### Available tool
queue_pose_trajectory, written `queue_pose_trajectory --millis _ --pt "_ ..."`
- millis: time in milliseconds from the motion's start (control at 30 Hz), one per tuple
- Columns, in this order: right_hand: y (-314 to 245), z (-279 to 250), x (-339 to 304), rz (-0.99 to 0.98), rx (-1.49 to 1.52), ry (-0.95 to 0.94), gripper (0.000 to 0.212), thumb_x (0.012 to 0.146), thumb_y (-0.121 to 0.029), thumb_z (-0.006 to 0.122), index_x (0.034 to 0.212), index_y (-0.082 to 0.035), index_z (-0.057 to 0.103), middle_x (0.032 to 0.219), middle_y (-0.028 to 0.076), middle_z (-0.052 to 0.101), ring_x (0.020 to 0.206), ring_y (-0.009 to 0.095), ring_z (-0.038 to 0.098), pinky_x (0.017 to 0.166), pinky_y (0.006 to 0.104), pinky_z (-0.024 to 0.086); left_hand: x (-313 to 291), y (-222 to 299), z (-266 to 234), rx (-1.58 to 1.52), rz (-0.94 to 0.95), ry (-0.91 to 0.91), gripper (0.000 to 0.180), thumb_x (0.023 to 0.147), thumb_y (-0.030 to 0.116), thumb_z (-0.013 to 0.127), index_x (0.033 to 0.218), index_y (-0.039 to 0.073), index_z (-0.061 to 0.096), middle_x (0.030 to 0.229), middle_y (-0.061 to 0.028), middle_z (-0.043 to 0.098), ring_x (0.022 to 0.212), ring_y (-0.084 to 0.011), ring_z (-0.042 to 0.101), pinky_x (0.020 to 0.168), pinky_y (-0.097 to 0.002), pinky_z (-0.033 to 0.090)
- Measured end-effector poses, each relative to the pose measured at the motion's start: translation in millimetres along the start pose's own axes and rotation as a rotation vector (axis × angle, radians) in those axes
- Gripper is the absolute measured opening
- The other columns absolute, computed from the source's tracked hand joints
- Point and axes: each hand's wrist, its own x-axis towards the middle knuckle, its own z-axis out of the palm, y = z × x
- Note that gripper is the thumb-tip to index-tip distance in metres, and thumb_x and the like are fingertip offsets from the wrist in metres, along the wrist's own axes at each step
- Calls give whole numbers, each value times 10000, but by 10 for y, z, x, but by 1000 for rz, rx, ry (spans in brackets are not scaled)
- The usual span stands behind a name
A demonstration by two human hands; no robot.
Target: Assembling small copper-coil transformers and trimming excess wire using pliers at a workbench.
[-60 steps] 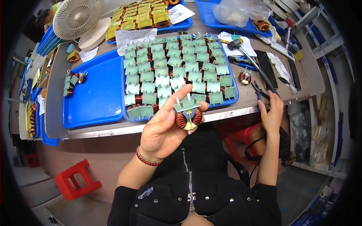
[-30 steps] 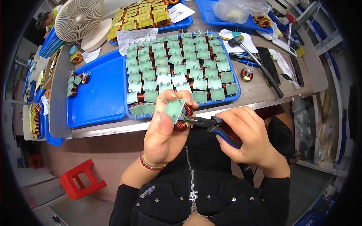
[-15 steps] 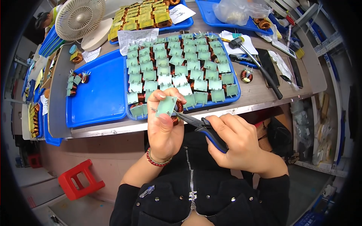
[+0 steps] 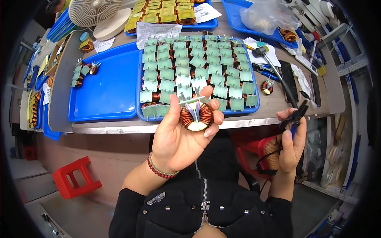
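My left hand (image 4: 180, 141) holds a toroidal coil (image 4: 186, 118) in front of the bench edge. Copper-coloured wire winds round its ring, with pale yellow tape at the bottom. A green plate edge-on tops the coil, metal pins rise from it, and dark leads cross the ring's opening. Over on the right, my right hand (image 4: 293, 148) is closed round needle-nose pliers (image 4: 295, 117) with dark jaws and blue grips. The pliers are apart from the coil. Just behind my left hand, a blue tray (image 4: 258, 104) is filled with rows of similar green-plated coils (image 4: 182, 71).
Another blue tray (image 4: 107, 91) at left holds several coils in its far left corner. A hammer (image 4: 274, 67), a single coil (image 4: 267, 87) and phones lie at right. Farther back are yellow-plated coils (image 4: 170, 12), a fan (image 4: 95, 8) and a plastic bag (image 4: 264, 18). A red stool (image 4: 75, 176) stands lower left.
The pliers have left the coil and moved right with my right hand. My left hand has turned the coil, so its ring now faces me. The view has shifted slightly.
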Motion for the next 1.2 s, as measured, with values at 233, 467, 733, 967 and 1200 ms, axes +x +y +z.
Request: queue_pose_trajectory --millis 233,467,733,967,1200 --pt "108 -16 17 -90 41 27 422 806 -88 564 1190 16 422 1040 99 498 976 176 480 928 323 350 -13 -4 -20 197 55 51 567 963 457 251 1324 24 309 1121 -149 518 1014 -291 555 768 -330 464" --pt "176 -76 13 -38 -34 83 452 781 -27 580 1202 14 421 1043 85 496 976 159 476 907 287 356 70 384 -39 927 251 260 574 910 108 505 1398 4 221 1043 -119 553 948 -214 586 795 -308 489" --pt "321 -108 -29 -27 -11 117 457 830 -10 514 1267 27 384 1160 89 470 1044 172 460 974 324 318 665 798 -221 1888 241 234 424 777 50 648 1191 97 570 738 28 497 666 -82 434 630 -235 416" --pt "297 -47 110 6 -70 110 447 781 -52 560 1200 24 425 1075 97 485 1002 183 465 942 310 325 812 935 -249 2548 384 40 462 763 211 678 1190 105 536 1058 -121 545 1043 -319 475 901 -401 392" --pt "365 -41 206 5 -88 58 423 818 -32 517 1223 23 407 1077 83 473 1014 168 450 955 310 315 440 2386 -416 3003 884 933 358 739 238 663 1073 126 600 1035 -102 594 1026 -302 503 859 -431 371"
